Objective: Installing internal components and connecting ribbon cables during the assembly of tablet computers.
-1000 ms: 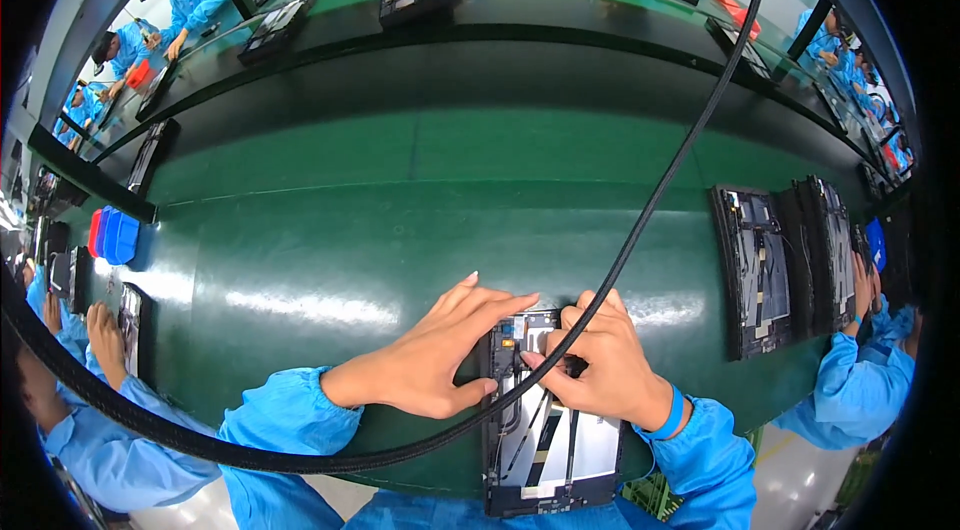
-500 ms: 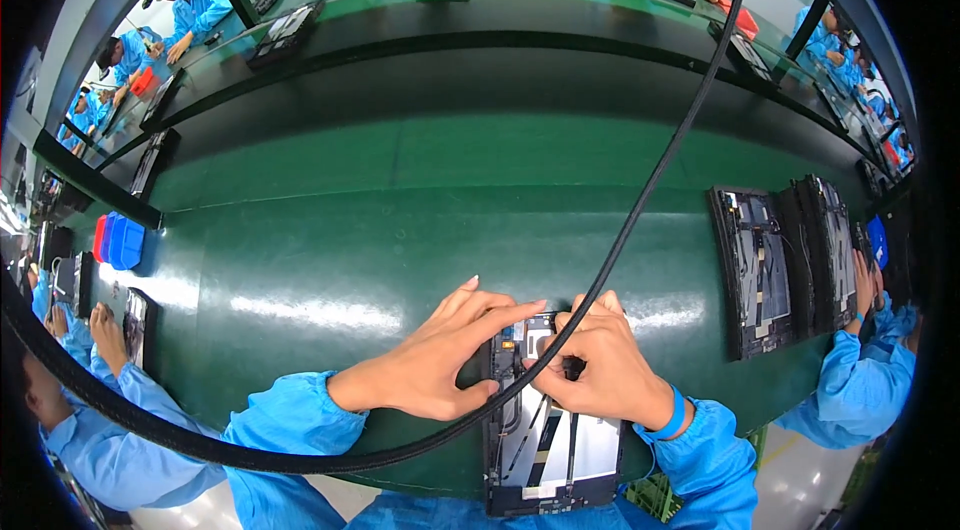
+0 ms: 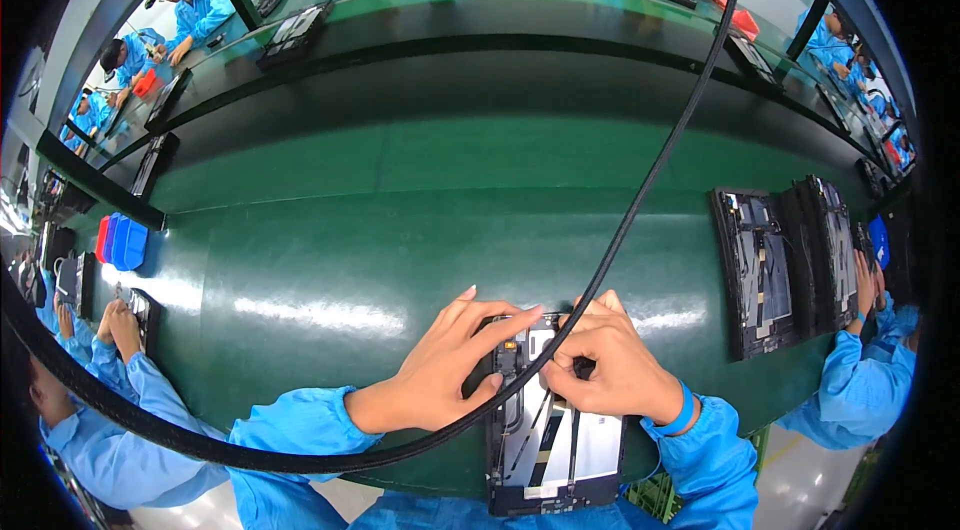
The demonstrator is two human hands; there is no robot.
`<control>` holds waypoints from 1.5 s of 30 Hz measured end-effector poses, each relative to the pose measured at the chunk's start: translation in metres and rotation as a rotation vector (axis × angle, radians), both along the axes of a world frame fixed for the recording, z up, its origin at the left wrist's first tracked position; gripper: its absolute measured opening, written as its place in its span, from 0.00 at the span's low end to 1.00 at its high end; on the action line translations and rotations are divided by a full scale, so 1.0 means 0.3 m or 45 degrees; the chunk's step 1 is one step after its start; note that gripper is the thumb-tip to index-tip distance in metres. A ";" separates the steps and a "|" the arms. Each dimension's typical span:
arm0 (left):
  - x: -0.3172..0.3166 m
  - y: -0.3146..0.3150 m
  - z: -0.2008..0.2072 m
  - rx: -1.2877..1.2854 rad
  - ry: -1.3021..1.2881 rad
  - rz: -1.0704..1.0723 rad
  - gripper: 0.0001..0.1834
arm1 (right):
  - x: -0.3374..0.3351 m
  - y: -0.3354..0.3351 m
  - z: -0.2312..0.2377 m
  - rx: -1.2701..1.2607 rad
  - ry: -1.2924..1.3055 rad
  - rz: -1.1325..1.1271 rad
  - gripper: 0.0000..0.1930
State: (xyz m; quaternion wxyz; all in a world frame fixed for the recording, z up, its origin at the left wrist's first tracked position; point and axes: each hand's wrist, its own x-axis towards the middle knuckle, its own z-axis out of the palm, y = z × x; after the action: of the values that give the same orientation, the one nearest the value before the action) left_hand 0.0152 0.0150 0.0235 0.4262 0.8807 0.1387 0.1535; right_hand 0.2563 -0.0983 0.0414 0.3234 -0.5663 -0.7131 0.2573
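Note:
An opened tablet (image 3: 590, 452), with a silver inner area, dark strips and a black frame, lies at the table's near edge in front of me. My left hand (image 3: 430, 370) is open over its upper left side, the fingers stretched toward the top edge and the thumb near the left edge. At the tablet's upper right, my right hand (image 3: 622, 362) is closed in a pinch, fingers curled down close to the parts. What the pinch holds, if anything, is hidden behind a black braided cable (image 3: 640, 205) that crosses in front of the camera.
More opened tablets (image 3: 765, 275) stand side by side at the right on the green table (image 3: 300, 260). Red and blue bins (image 3: 124, 242) sit at the left. Co-workers in blue handle devices at both sides and across the far rail (image 3: 480, 40).
Both hands keep nearly the same pose over the tablet; the left has shifted slightly right. At the left, a co-worker's hands have come together at their device.

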 end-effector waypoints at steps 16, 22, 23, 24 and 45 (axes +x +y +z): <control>-0.053 -0.096 -0.027 0.937 -0.229 0.177 0.19 | -0.002 0.006 0.031 -0.079 -0.002 -0.014 0.14; -0.051 -0.112 -0.017 0.923 -0.271 0.221 0.17 | 0.005 -0.001 0.023 -0.099 0.069 0.057 0.13; -0.052 -0.115 -0.012 0.878 -0.261 0.245 0.18 | 0.005 -0.002 0.022 -0.084 0.064 0.060 0.13; -0.053 -0.117 -0.008 0.877 -0.258 0.242 0.18 | 0.005 -0.003 0.021 -0.069 0.058 0.059 0.13; -0.063 -0.060 -0.059 1.197 -0.329 -0.138 0.18 | 0.084 -0.088 0.007 0.179 -0.035 -0.013 0.08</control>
State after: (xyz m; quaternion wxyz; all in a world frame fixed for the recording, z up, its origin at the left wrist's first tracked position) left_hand -0.0037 -0.0030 0.0058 0.0035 0.9574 -0.0456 0.2852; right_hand 0.2816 -0.1248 0.0437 0.3540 -0.5494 -0.7307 0.1972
